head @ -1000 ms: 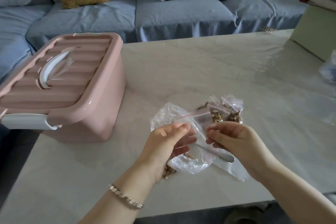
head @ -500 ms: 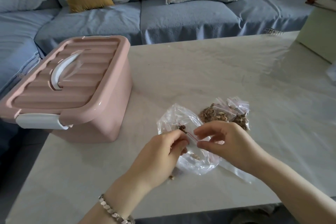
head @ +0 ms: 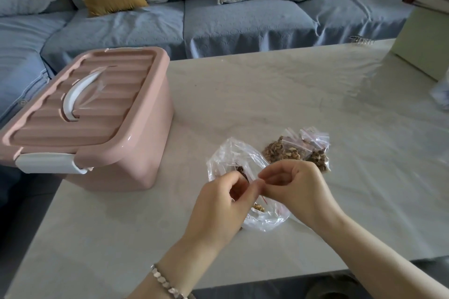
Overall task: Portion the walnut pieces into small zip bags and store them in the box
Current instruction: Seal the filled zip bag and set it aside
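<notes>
My left hand (head: 220, 204) and my right hand (head: 295, 188) meet over a crumpled clear plastic bag (head: 233, 155) on the table. Both pinch the red-striped top of a small zip bag (head: 258, 195), which is mostly hidden between my fingers. A few walnut pieces (head: 258, 207) show just below my fingertips. Behind my right hand lie filled small zip bags of walnut pieces (head: 295, 149), stacked together. The pink storage box (head: 102, 119) stands at the left with its lid shut and white latch closed.
A pale green box (head: 424, 39) stands at the table's far right corner with books on top. A blue sofa (head: 218, 19) with cushions runs behind the table (head: 303, 94). The table's near edge is close under my forearms.
Both hands have lowered toward the table and come closer together, and the small zip bag that was held up open is now pinched between the fingertips.
</notes>
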The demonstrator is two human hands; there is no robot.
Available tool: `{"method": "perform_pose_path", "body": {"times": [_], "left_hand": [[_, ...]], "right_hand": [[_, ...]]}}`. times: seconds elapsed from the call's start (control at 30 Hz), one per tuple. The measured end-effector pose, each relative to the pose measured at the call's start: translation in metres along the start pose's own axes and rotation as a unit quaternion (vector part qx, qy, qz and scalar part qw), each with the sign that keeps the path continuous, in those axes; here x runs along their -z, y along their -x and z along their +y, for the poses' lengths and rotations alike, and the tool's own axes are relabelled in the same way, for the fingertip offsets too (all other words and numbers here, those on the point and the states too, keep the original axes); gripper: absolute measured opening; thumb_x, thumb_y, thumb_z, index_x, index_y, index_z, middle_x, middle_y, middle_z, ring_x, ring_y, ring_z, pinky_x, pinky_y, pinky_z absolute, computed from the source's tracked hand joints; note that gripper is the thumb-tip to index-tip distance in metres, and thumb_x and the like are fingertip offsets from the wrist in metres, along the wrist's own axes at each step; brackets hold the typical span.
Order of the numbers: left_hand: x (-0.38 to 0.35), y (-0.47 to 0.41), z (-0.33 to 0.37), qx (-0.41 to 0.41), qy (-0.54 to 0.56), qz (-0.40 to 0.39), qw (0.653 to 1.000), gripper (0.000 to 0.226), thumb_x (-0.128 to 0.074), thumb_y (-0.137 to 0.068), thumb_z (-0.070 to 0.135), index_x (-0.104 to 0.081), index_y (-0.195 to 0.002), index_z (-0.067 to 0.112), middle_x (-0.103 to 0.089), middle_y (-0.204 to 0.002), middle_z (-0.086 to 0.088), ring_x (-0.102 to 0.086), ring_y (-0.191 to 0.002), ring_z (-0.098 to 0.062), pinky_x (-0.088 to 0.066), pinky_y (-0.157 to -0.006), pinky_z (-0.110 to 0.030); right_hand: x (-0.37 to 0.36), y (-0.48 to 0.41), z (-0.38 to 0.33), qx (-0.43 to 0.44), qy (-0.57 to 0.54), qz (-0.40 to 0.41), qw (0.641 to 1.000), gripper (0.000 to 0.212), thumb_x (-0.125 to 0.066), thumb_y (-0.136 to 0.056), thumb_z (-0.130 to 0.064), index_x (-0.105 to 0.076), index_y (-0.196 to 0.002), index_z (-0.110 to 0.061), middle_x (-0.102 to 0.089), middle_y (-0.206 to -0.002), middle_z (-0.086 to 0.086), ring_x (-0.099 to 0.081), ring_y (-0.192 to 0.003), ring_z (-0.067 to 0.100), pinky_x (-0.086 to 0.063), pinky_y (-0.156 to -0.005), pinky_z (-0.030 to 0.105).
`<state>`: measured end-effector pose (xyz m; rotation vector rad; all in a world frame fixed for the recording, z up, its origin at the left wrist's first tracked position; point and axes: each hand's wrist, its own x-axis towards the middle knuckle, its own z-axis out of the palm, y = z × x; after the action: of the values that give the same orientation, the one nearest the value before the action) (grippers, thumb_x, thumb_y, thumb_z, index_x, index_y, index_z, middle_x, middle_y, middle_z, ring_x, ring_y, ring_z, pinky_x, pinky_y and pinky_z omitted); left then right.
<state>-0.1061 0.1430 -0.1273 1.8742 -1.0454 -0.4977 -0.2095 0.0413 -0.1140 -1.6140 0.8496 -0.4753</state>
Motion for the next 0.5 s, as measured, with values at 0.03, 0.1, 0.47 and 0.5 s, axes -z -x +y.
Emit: {"method": "perform_pose_path", "body": {"times": [0.03,0.1,0.47,0.5], "left_hand": [[0.0,-0.002,0.0,0.027,0.013,-0.01,1.0,0.036,-0.061,-0.085,0.038,-0.056,-0.065,0.008,-0.058,-0.059,-0.004,-0.05,-0.056,-0.018,-0.041,-0.055,-0.028],[0.002,-0.006,0.0,0.055,0.033,-0.026,0.998,0.038,-0.058,-0.086,0.039,-0.058,-0.066,0.006,-0.063,-0.065,-0.009,-0.055,-0.06,-0.023,-0.043,-0.058,-0.031],[0.011,-0.013,-0.006,0.017,0.158,-0.104,0.982,0.027,-0.047,-0.093,0.021,-0.057,-0.068,0.017,-0.062,-0.06,0.001,-0.054,-0.059,-0.026,-0.038,-0.057,-0.02],[0.011,-0.013,-0.006,0.008,0.184,-0.109,0.977,0.026,-0.046,-0.091,0.022,-0.057,-0.067,0.02,-0.061,-0.061,0.0,-0.05,-0.06,-0.033,-0.037,-0.057,-0.023]], "right_hand": [[-0.002,0.0,-0.001,0.006,0.007,-0.01,1.0,0.018,-0.081,-0.065,-0.008,-0.067,-0.065,-0.02,-0.07,-0.057,-0.003,-0.064,-0.052,0.005,-0.05,-0.055,0.016],[-0.003,-0.001,-0.001,0.017,0.019,-0.021,0.999,0.019,-0.08,-0.067,-0.006,-0.067,-0.064,-0.02,-0.07,-0.058,-0.003,-0.064,-0.053,0.006,-0.051,-0.056,0.017],[0.004,-0.01,-0.003,-0.032,-0.079,-0.106,0.991,0.018,-0.078,-0.063,-0.007,-0.065,-0.075,-0.01,-0.07,-0.063,0.002,-0.066,-0.061,0.011,-0.054,-0.061,0.019],[0.006,-0.011,-0.002,-0.064,-0.149,-0.141,0.977,0.019,-0.075,-0.063,-0.006,-0.065,-0.079,-0.007,-0.07,-0.066,0.004,-0.066,-0.061,0.011,-0.053,-0.061,0.017]]}}
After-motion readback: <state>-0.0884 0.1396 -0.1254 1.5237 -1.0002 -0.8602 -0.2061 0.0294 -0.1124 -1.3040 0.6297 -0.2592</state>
